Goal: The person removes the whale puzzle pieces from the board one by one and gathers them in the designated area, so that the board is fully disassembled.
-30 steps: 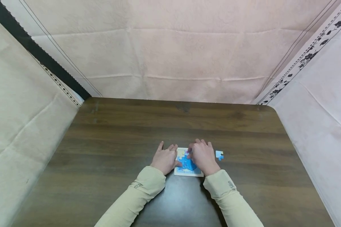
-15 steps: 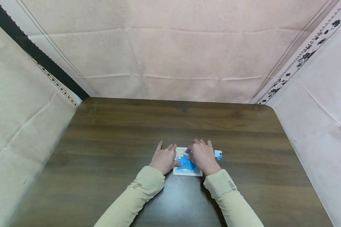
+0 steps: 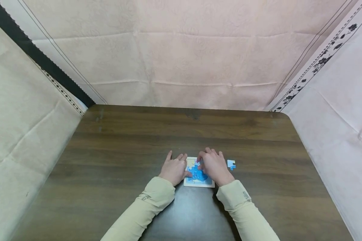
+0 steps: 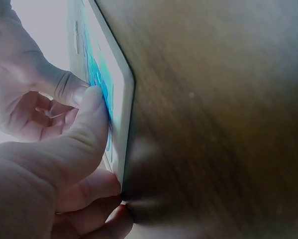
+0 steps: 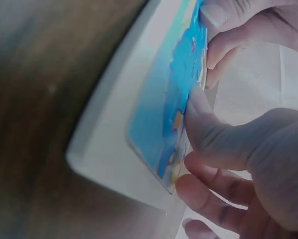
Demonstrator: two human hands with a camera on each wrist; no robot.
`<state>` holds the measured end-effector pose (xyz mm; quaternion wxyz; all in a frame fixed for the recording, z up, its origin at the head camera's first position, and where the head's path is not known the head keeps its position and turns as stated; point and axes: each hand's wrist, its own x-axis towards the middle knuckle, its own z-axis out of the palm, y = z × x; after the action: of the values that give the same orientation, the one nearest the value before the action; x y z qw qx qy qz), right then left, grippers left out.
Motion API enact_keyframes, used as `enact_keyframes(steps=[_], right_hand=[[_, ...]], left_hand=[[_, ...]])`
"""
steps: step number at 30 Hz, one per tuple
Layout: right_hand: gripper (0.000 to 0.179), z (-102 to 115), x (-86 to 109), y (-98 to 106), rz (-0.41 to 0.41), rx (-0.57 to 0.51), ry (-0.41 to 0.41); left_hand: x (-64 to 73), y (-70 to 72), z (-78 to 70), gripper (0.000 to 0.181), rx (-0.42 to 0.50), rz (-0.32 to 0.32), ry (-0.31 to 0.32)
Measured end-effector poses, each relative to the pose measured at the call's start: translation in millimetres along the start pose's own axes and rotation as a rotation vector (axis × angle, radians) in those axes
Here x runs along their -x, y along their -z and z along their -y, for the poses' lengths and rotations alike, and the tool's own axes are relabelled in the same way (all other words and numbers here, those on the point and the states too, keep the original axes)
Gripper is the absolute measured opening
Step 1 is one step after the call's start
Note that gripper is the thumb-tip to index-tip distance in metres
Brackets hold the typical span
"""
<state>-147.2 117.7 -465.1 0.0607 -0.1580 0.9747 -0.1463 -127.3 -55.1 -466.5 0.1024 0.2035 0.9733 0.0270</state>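
A small jigsaw puzzle point(image 3: 200, 180) with a mostly blue picture lies in a pale frame point(image 3: 194, 185) near the middle of the table. At its left side rests my left hand point(image 3: 173, 170), fingers spread, with the thumb lying on the picture and the other fingertips by the frame's edge. My right hand point(image 3: 215, 166) bends over the upper right part. Its thumb and index finger close in on a puzzle piece there, largely covered by the hand. In the right wrist view, the right thumb point(image 5: 199, 102) touches the blue picture. Blue-and-white loose puzzle piece shapes point(image 3: 230, 163) lie right of that hand.
The brown wooden table point(image 3: 123, 144) stretches well beyond the puzzle on all sides. Pale cloth point(image 3: 184, 60) hangs behind it, with more cloth point(image 3: 335, 134) on the right and on the left.
Both hands keep nearly the same place on the puzzle. The right index finger shifts slightly over the upper part of the picture, and the head view has moved a little.
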Motion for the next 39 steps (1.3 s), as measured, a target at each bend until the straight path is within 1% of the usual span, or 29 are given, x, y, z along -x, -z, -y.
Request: enact_keyframes(steps=[8, 14, 23, 35, 39], right_hand=[[0.014, 0.2, 3.8, -0.2, -0.045, 0.028, 0.062], [0.015, 0.7, 1.3, 1.8, -0.053, 0.044, 0.072], [0.015, -0.3, -3.8, 1.9, 0.001, -0.017, 0.021], [0.018, -1.1, -4.7, -0.1, 0.021, -0.065, -0.009], [0.018, -1.2, -5.0, 0.7, 0.042, -0.128, -0.032]], left_hand=[[-0.1, -0.2, -0.1, 0.062, -0.002, -0.004, 0.000], [-0.6, 2.2, 0.8, 0.061, -0.004, -0.013, 0.007], [0.4, 0.4, 0.6, 0.061, 0.015, -0.016, -0.002], [1.0, 0.5, 0.4, 0.061, 0.014, -0.012, -0.003], [1.1, 1.3, -0.1, 0.060, 0.015, -0.011, -0.002]])
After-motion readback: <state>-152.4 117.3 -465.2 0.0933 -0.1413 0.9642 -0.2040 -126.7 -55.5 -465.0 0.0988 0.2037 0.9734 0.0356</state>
